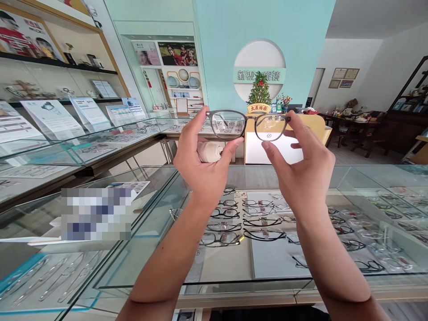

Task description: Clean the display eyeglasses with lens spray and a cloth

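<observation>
The left hand [205,167] pinches the glasses [250,117] at left, fingers curled round a cloth [209,152]; the right hand [302,165] pinches them at right.

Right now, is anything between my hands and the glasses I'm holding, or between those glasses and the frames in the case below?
Nothing visible separates your left hand or right hand from the glasses; the cloth roll is in your left palm. The glass top stands between them and the frames below.
</observation>
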A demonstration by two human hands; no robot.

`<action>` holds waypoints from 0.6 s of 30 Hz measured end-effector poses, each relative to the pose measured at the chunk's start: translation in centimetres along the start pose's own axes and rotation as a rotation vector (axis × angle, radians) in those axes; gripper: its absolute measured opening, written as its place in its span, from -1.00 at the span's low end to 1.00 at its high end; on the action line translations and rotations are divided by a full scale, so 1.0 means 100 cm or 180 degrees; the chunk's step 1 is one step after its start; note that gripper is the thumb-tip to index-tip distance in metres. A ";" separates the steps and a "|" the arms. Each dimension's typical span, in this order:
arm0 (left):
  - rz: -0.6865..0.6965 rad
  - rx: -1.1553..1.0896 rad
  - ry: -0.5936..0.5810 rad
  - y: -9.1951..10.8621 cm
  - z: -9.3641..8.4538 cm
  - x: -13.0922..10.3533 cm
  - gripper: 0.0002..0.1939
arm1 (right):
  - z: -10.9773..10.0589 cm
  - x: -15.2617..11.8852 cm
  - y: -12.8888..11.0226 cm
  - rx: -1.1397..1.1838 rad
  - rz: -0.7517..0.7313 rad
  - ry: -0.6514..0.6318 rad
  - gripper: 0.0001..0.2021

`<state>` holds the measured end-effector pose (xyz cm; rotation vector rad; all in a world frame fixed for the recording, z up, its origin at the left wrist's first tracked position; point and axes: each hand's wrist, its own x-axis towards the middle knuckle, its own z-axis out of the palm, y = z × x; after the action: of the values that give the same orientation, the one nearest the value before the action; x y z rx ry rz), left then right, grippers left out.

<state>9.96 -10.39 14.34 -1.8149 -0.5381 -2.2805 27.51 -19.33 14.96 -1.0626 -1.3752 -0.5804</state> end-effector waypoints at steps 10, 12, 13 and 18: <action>-0.0096 -0.0062 0.0057 0.007 -0.001 0.003 -0.38 | -0.002 0.001 -0.004 -0.0167 -0.0106 0.0079 -0.44; -0.0189 -0.0181 -0.0043 0.002 -0.002 0.005 -0.35 | -0.002 0.001 -0.005 -0.0200 -0.0129 0.0077 -0.44; -0.0204 -0.0259 -0.0083 -0.001 -0.002 0.006 -0.34 | -0.003 0.001 -0.005 -0.0208 -0.0130 0.0074 -0.45; -0.0226 -0.0442 -0.0221 -0.013 -0.003 0.009 -0.37 | -0.003 0.001 -0.009 -0.0178 -0.0083 0.0061 -0.47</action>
<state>8.97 -9.27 14.96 -1.9760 -0.4728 -2.3625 26.92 -19.95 15.31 -1.0827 -1.3646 -0.6500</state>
